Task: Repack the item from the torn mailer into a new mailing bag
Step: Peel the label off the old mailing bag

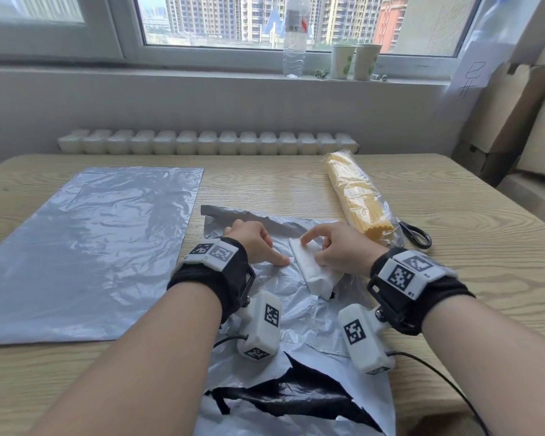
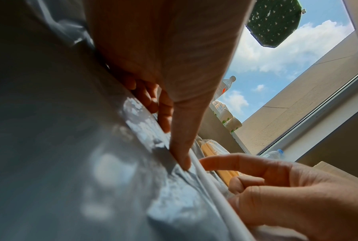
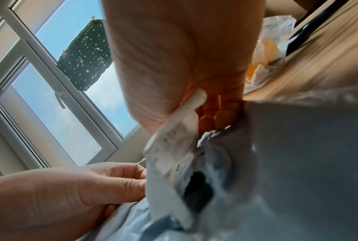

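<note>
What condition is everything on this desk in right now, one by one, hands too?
torn mailer: ripped open, crumpled, flat on the table
label: partly peeled off the torn mailer
new bag: flat, untouched
spaghetti pack: lying out of any bag, wrapped
scissors: lying partly under the spaghetti pack
bottle: upright on the sill
left hand: presses the torn mailer down
right hand: pinches the label
</note>
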Demonstrator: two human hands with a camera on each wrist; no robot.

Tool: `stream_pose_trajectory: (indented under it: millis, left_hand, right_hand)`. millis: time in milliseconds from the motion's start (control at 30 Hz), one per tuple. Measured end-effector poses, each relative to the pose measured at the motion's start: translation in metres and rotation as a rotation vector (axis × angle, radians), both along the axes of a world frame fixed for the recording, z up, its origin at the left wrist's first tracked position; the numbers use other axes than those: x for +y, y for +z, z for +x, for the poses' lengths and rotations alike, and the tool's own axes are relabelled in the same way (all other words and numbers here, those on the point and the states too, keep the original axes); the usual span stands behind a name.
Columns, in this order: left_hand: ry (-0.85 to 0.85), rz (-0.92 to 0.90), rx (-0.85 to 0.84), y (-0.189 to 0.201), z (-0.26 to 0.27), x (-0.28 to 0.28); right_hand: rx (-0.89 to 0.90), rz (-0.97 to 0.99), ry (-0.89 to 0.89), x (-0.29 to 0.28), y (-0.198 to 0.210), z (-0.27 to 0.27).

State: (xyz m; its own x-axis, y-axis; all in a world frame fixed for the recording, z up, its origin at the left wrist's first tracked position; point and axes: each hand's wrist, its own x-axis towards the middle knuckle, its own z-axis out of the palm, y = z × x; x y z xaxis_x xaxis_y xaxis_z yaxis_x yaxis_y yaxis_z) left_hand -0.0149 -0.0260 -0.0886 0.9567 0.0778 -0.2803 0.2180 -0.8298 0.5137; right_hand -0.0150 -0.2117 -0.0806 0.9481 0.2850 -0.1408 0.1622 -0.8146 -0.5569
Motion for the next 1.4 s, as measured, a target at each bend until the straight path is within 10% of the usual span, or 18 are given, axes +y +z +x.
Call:
stream_pose_trajectory:
  millis: [1400]
  left_hand:
    - [-0.011, 0.059, -0.005, 0.0004, -0.0004, -0.0009]
  right_hand:
    - [-0.001, 0.226, -0.116, -0.0056, -0.0028, 0.002]
